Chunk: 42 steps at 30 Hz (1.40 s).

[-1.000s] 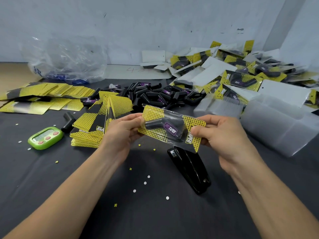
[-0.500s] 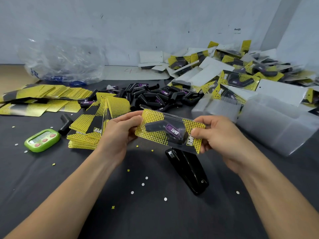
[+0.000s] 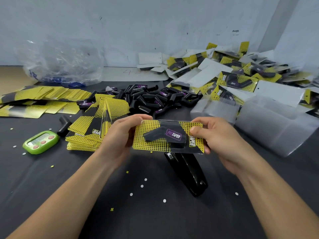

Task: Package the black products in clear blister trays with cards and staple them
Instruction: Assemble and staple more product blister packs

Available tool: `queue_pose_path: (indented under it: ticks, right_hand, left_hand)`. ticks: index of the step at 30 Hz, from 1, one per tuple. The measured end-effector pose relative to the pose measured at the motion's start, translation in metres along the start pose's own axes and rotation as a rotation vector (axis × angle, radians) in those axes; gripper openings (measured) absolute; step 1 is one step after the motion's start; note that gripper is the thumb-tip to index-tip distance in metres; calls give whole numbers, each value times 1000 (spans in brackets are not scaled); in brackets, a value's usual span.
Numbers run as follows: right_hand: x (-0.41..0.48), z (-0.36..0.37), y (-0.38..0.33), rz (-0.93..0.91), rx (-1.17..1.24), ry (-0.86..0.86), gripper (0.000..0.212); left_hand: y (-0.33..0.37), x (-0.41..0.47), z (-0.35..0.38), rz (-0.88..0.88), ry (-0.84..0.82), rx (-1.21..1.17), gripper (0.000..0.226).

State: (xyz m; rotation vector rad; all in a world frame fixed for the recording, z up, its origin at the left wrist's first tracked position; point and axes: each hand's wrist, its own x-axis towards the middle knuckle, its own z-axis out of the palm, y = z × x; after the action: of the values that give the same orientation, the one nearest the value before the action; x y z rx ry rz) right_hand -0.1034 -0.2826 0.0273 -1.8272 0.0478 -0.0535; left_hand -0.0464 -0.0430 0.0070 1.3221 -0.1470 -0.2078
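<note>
I hold the filled blister pack [image 3: 174, 149] above the counter [image 3: 155, 221], my left hand [image 3: 119, 140] pinching its nine o'clock end and my right hand [image 3: 219, 142] its three o'clock end. The black product [image 3: 155, 135] looks seated. Stapling seems next, so an edge must reach the stapler [image 3: 188, 173] at six o'clock.
</note>
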Motion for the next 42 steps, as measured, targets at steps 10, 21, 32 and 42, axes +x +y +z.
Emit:
queue_pose_path:
  ticks: [10, 21, 32, 42]
  right_hand:
    - [-5, 7, -10, -221, -38, 142, 36]
    - [-8, 22, -17, -521, 22, 293, 31]
    - [-12, 29, -21, -407, -98, 261, 20]
    - [-10, 22, -18, -304, -142, 420, 36]
  left_hand:
    - [1, -6, 6, 56, -75, -27, 24]
    - [2, -9, 6, 264, -164, 41, 19]
    - [1, -10, 10, 425, 15, 250, 15]
    - [1, -8, 12, 133, -22, 1, 55]
